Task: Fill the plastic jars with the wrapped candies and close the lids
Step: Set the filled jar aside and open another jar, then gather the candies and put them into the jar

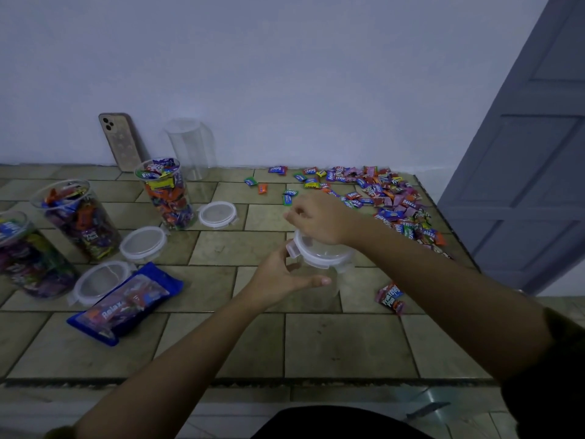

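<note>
An empty clear plastic jar (319, 286) stands in the middle of the tiled counter with its white-rimmed lid (319, 253) on top. My left hand (281, 277) grips the jar's side just under the lid. My right hand (319, 217) rests over the lid's far edge with fingers curled on it. Three jars filled with wrapped candies (167, 194) (79, 217) (28, 255) stand open at the left. Three loose lids (217, 214) (144, 243) (101, 280) lie beside them. A heap of loose wrapped candies (386, 198) covers the right back of the counter.
Another empty clear jar (190, 147) stands by the wall, next to a phone (120, 141) leaning upright. A blue candy bag (126, 302) lies front left. Two loose candies (391, 297) sit right of the held jar. A grey door (531, 153) is at the right.
</note>
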